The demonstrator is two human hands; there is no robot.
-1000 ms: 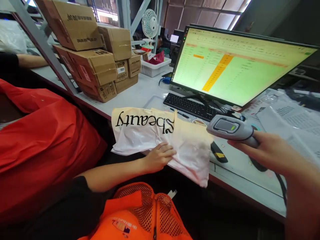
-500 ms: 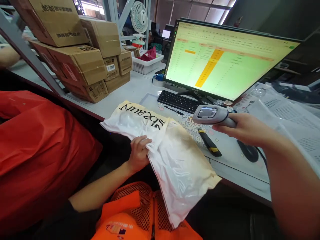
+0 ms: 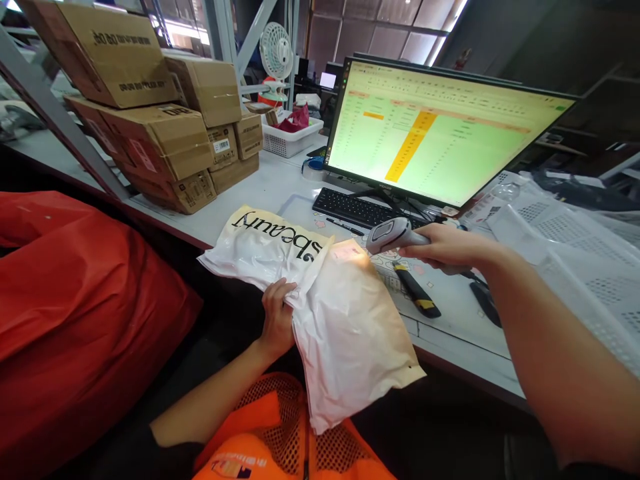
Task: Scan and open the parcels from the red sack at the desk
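My left hand (image 3: 278, 319) is closed on the near edge of a white plastic mailing bag (image 3: 350, 333) with black lettering. The bag lies partly on the desk and hangs over its front edge towards my orange vest. In my right hand (image 3: 443, 247) is a grey handheld barcode scanner (image 3: 393, 235), its fingers wrapped round the handle. The scanner's head points down and left at the bag's upper part. A reddish-lit patch shows on the bag just left of it, near a fold.
Cardboard boxes (image 3: 155, 133) are stacked at the left. A monitor (image 3: 440, 133) and keyboard (image 3: 360, 208) stand behind the bag. A yellow-and-black utility knife (image 3: 417, 290) and a mouse (image 3: 485, 303) lie at the right, beside white perforated baskets (image 3: 575, 240). A red sack (image 3: 85, 320) fills the left side.
My right hand has brought the scanner left and down, closer to the bag. A lit patch now shows on the bag. My left hand keeps its grip.
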